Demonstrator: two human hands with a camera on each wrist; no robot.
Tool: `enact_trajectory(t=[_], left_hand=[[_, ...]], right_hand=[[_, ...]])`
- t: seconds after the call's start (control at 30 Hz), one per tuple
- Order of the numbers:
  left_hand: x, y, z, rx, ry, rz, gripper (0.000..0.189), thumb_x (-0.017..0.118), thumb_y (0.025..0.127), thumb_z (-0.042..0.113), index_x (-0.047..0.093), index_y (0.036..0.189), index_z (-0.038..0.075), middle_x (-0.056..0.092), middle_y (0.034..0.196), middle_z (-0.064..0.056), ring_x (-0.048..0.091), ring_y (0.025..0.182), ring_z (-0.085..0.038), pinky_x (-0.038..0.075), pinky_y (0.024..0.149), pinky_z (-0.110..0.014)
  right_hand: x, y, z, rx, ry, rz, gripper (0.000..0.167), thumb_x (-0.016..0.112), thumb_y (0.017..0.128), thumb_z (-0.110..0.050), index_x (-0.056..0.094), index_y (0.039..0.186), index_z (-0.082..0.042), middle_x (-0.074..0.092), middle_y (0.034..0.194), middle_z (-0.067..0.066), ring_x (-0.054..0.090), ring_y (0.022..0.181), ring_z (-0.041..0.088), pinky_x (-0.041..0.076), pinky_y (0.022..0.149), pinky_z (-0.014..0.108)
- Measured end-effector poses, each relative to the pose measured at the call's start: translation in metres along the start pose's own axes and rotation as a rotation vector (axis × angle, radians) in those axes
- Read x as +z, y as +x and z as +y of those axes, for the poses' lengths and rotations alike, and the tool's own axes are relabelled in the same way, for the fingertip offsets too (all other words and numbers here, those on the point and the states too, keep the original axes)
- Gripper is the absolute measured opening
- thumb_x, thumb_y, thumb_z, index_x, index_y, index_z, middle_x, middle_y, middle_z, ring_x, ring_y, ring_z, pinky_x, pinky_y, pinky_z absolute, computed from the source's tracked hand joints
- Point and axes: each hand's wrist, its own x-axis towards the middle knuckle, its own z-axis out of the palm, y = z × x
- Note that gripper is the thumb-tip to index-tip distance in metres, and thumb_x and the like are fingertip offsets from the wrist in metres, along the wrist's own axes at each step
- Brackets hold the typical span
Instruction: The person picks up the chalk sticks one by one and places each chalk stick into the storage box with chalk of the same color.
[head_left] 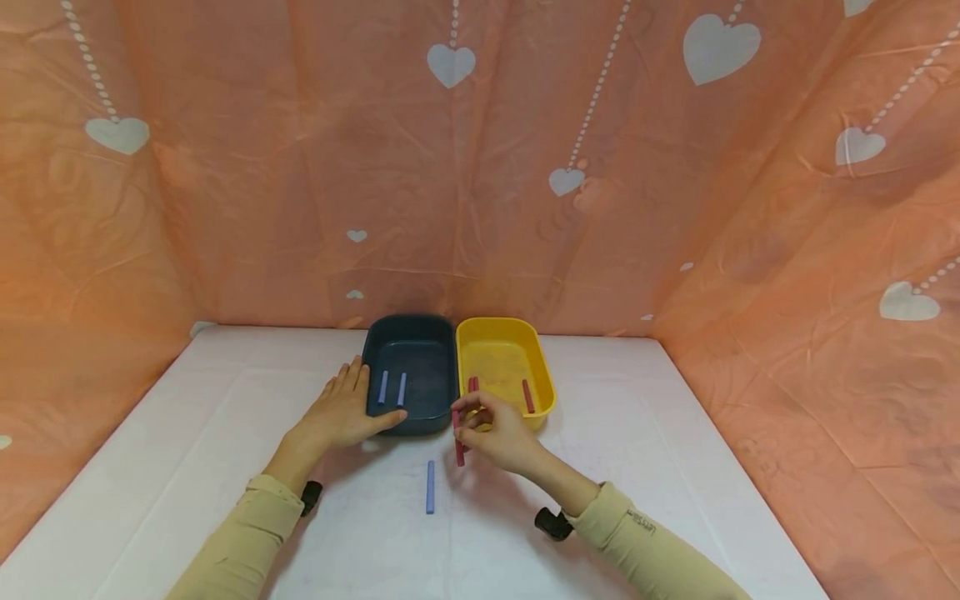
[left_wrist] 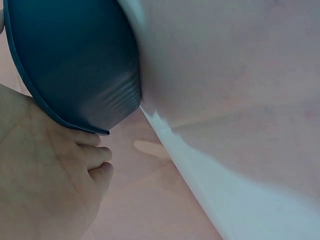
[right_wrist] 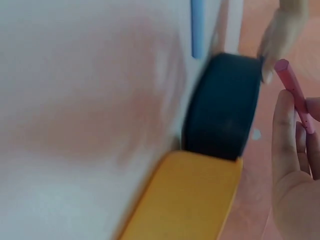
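My right hand (head_left: 498, 433) pinches a red chalk stick (right_wrist: 294, 90) between thumb and fingers, just in front of the yellow bin (head_left: 546, 358). My left hand (head_left: 341, 412) rests at the near left corner of the dark blue bin (head_left: 412, 426), its fingers straight along the left rim and the thumb over the front rim. Inside the dark bin lie two light blue chalk sticks (head_left: 402, 389). Red chalk (head_left: 528, 396) lies in the yellow bin, partly hidden behind my right hand. Another blue chalk stick (head_left: 431, 487) lies on the table in front of the bins.
Both bins stand side by side at the back of the white-covered table (head_left: 637, 433). Orange cloth (head_left: 390, 167) with white hearts hangs behind and along both sides. Each wrist wears a small black camera (head_left: 553, 524).
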Motion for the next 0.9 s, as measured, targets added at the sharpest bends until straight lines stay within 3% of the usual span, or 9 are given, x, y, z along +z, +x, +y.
enact_trajectory(t=[0.1, 0.13, 0.23, 0.33, 0.37, 0.5, 0.67, 0.9], left_hand=[[0.0, 0.0, 0.0, 0.006, -0.004, 0.001, 0.121, 0.061, 0.091, 0.072, 0.018, 0.156, -0.02, 0.01, 0.166, -0.039, 0.011, 0.154, -0.055, 0.014, 0.124, -0.064], [0.0, -0.001, 0.0, 0.006, -0.005, -0.001, 0.121, 0.061, 0.091, 0.072, 0.017, 0.156, -0.02, 0.01, 0.166, -0.039, 0.011, 0.154, -0.055, 0.014, 0.125, -0.064], [-0.001, -0.002, 0.001, 0.008, -0.008, -0.007, 0.12, 0.061, 0.091, 0.071, 0.018, 0.155, -0.021, 0.01, 0.166, -0.039, 0.011, 0.154, -0.055, 0.014, 0.124, -0.065], [-0.001, -0.003, 0.001, 0.003, -0.01, -0.015, 0.12, 0.061, 0.091, 0.071, 0.017, 0.156, -0.02, 0.009, 0.166, -0.038, 0.01, 0.154, -0.055, 0.014, 0.124, -0.065], [-0.001, -0.003, 0.001, 0.004, -0.011, -0.015, 0.12, 0.061, 0.092, 0.072, 0.017, 0.156, -0.021, 0.009, 0.166, -0.038, 0.01, 0.154, -0.055, 0.014, 0.124, -0.065], [-0.001, -0.003, 0.001, 0.002, -0.01, -0.013, 0.121, 0.06, 0.092, 0.072, 0.017, 0.156, -0.02, 0.008, 0.166, -0.038, 0.009, 0.154, -0.054, 0.013, 0.124, -0.064], [-0.001, -0.003, 0.002, 0.005, -0.016, -0.013, 0.121, 0.06, 0.091, 0.072, 0.017, 0.155, -0.021, 0.008, 0.166, -0.038, 0.009, 0.154, -0.055, 0.014, 0.124, -0.064], [-0.003, -0.004, 0.003, 0.006, -0.01, -0.013, 0.121, 0.06, 0.091, 0.072, 0.018, 0.155, -0.021, 0.009, 0.166, -0.038, 0.011, 0.154, -0.055, 0.015, 0.124, -0.064]], right_hand=[[-0.008, 0.004, 0.0, -0.008, 0.0, 0.051, 0.03, 0.072, 0.091, 0.002, 0.065, 0.121, 0.003, 0.067, 0.11, 0.016, 0.068, 0.087, 0.02, 0.062, 0.078, 0.031], [-0.01, 0.005, 0.0, -0.013, 0.005, 0.069, 0.03, 0.072, 0.091, 0.002, 0.065, 0.12, 0.004, 0.067, 0.111, 0.017, 0.069, 0.087, 0.021, 0.06, 0.087, 0.034], [-0.017, 0.009, -0.001, -0.015, 0.015, 0.113, 0.029, 0.071, 0.091, 0.001, 0.066, 0.12, 0.004, 0.067, 0.113, 0.019, 0.072, 0.087, 0.023, 0.061, 0.088, 0.046], [-0.024, 0.013, -0.001, -0.001, 0.058, 0.134, 0.031, 0.068, 0.091, 0.003, 0.064, 0.122, 0.007, 0.066, 0.112, 0.023, 0.071, 0.085, 0.023, 0.063, 0.083, 0.042], [-0.026, 0.015, 0.0, 0.009, 0.068, 0.14, 0.031, 0.066, 0.092, 0.004, 0.064, 0.122, 0.008, 0.065, 0.113, 0.023, 0.07, 0.083, 0.022, 0.064, 0.074, 0.042], [-0.035, 0.02, 0.004, 0.023, 0.09, 0.187, 0.031, 0.063, 0.093, 0.005, 0.062, 0.123, 0.009, 0.064, 0.113, 0.024, 0.069, 0.081, 0.02, 0.064, 0.071, 0.032], [-0.045, 0.029, 0.012, 0.028, 0.1, 0.255, 0.029, 0.064, 0.094, 0.006, 0.063, 0.123, 0.01, 0.065, 0.11, 0.021, 0.07, 0.076, 0.02, 0.064, 0.068, 0.034], [-0.056, 0.044, 0.026, 0.069, 0.058, 0.283, 0.03, 0.066, 0.094, 0.005, 0.064, 0.123, 0.008, 0.066, 0.109, 0.019, 0.071, 0.078, 0.021, 0.064, 0.071, 0.036]])
